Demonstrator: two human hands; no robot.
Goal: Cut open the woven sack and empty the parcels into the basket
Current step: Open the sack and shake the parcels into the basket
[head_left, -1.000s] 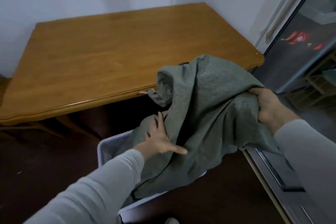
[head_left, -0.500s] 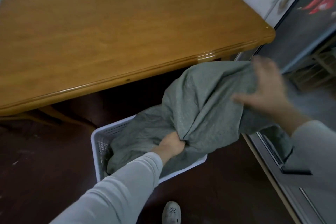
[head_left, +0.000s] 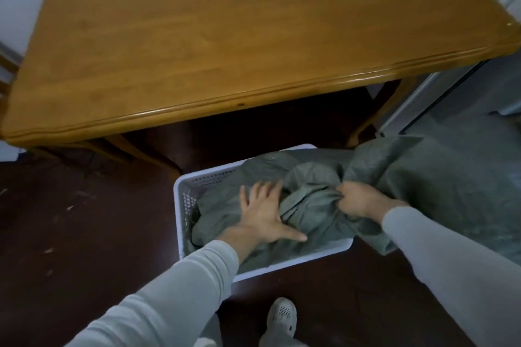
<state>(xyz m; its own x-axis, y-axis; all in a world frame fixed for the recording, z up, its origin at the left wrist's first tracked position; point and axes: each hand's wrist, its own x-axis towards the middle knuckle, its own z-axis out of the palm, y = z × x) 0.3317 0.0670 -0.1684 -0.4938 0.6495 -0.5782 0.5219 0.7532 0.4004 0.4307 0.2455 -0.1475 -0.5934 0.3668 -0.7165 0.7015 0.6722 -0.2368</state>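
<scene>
A grey-green woven sack (head_left: 423, 177) lies crumpled over a white perforated plastic basket (head_left: 180, 205) on the dark floor, spilling out past the basket's right side. My left hand (head_left: 263, 213) lies flat on the sack inside the basket, fingers spread. To its right, my right hand (head_left: 359, 201) grips a bunched fold of the sack. The sack covers the inside of the basket, so no parcels show.
A large wooden table (head_left: 225, 36) stands just beyond the basket, its edge and a leg (head_left: 377, 115) close above it. A glass door frame (head_left: 417, 98) runs along the right. My foot in a pale shoe (head_left: 282, 318) is near the basket's front.
The sack has come down from chest height into the basket. My left hand let go of its fold and now lies flat. My right hand came down and grips a bunch of cloth.
</scene>
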